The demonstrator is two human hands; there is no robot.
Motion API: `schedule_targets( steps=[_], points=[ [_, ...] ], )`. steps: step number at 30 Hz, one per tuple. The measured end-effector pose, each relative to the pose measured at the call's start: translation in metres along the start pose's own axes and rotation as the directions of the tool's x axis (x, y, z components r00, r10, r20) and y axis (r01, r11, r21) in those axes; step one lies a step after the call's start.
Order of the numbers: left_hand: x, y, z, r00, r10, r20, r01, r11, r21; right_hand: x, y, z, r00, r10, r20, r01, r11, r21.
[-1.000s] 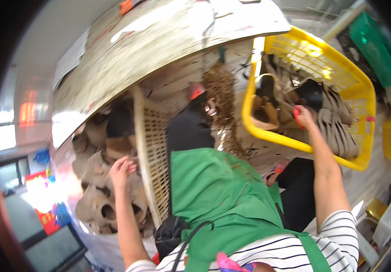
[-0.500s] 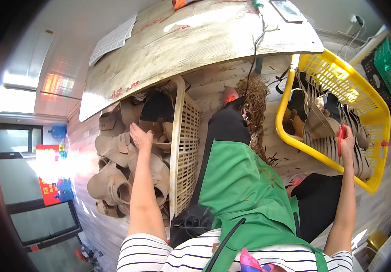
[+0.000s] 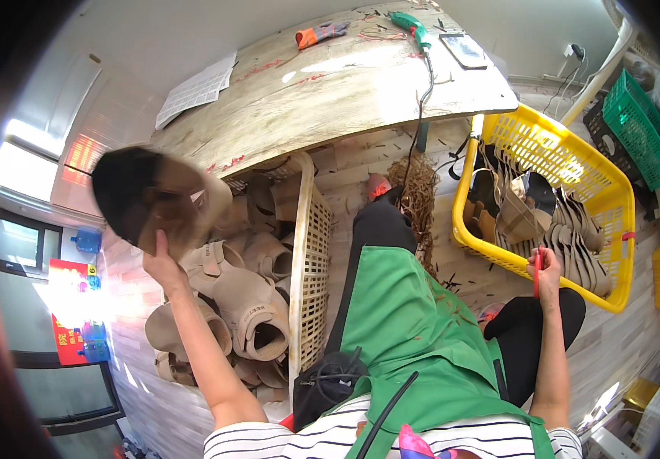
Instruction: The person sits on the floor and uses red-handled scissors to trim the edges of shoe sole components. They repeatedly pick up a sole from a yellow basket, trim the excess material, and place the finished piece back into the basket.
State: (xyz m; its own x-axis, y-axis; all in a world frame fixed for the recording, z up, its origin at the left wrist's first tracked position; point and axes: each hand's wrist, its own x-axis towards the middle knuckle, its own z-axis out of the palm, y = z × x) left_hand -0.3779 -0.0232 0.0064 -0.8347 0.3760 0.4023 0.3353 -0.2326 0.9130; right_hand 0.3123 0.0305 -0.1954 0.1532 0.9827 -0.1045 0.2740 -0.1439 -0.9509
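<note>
Out at the left, my left hand (image 3: 163, 266) grips a beige shoe upper (image 3: 192, 203) with a dark lining. The upper is smeared by motion, and my thumb shows on its near side while the other fingers are mostly hidden. It is up beside the table's left end, over a heap of beige shoe uppers (image 3: 257, 310) in a cream plastic crate (image 3: 313, 268). My right hand (image 3: 548, 268) is closed round red-handled scissors (image 3: 537, 277) at the near rim of a yellow basket (image 3: 487, 249). Shoe uppers (image 3: 575, 249) stand packed in rows inside that basket.
A worn wooden table (image 3: 330, 107) spans the front, bearing a green corded tool (image 3: 412, 30), a phone (image 3: 464, 50), an orange-and-grey glove (image 3: 321, 34) and a paper sheet (image 3: 196, 90). Brown scraps (image 3: 414, 183) lie on the floor. A green crate (image 3: 640, 126) stands far right.
My left hand has lifted a shoe upper from the heap and swung it left and up. My right hand, still with the scissors, has shifted slightly left and down. The view has tilted up.
</note>
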Motion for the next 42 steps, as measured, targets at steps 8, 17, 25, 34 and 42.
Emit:
schedule_targets(
  steps=[8,17,25,34,42],
  points=[
    [-0.011,-0.033,0.059,0.797,-0.217,0.564,-0.524,0.218,0.824,-0.04,-0.061,0.058,0.992,0.028,0.123,-0.021,0.998,-0.058],
    [-0.157,0.074,0.107,0.632,-0.092,0.77,-0.047,0.987,0.157,-0.084,-0.204,0.117,0.981,-0.103,0.162,0.017,0.886,0.463],
    [-0.238,0.11,0.151,0.329,-0.267,0.906,0.193,0.958,0.212,-0.085,-0.24,0.077,0.965,-0.259,-0.026,0.257,0.929,0.266],
    [-0.243,0.113,0.149,0.256,-0.239,0.937,0.405,0.906,0.12,-0.106,-0.164,-0.01,0.934,0.178,0.31,-0.226,0.966,0.126],
    [-0.25,0.151,0.133,0.195,-0.232,0.953,0.353,0.923,0.152,-0.123,-0.138,0.019,0.72,0.042,0.693,-0.28,0.931,0.234]
  ],
)
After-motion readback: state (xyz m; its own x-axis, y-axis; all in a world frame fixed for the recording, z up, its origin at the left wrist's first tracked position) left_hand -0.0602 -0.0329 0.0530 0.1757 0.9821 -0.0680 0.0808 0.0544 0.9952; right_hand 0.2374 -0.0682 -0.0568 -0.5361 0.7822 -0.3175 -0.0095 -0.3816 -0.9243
